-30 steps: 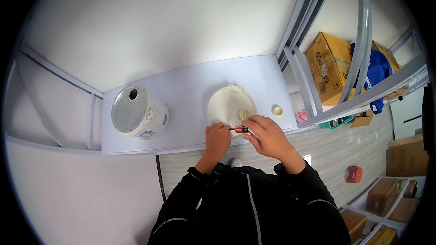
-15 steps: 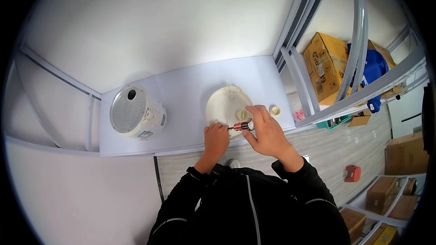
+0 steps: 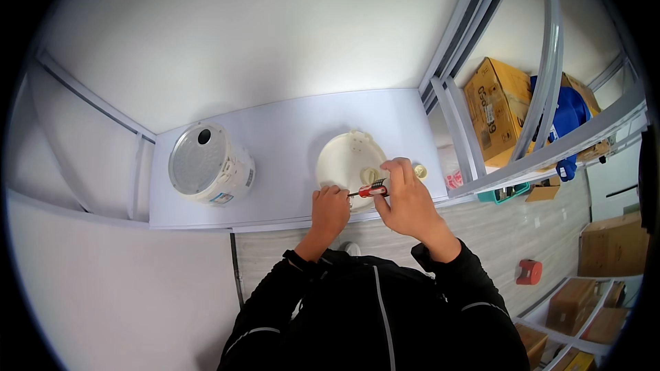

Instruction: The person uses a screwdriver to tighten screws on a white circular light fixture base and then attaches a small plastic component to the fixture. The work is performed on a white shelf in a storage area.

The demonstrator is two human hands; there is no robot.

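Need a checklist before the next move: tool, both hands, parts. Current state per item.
1. Screwdriver held by its handle in the right hand: ok.
2. Left hand at the near-left edge of the round cream disc: ok.
3. Screwdriver tip in plain sight: not ok, the left hand hides it.
4. Tip seated in a screw: cannot tell.
5. Round cream fitting on the disc fastened down: cannot tell.
6. White bucket apart from the disc, to its left: ok.

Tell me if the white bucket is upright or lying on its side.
Upright: the bucket stands on the table, round grey top facing up.
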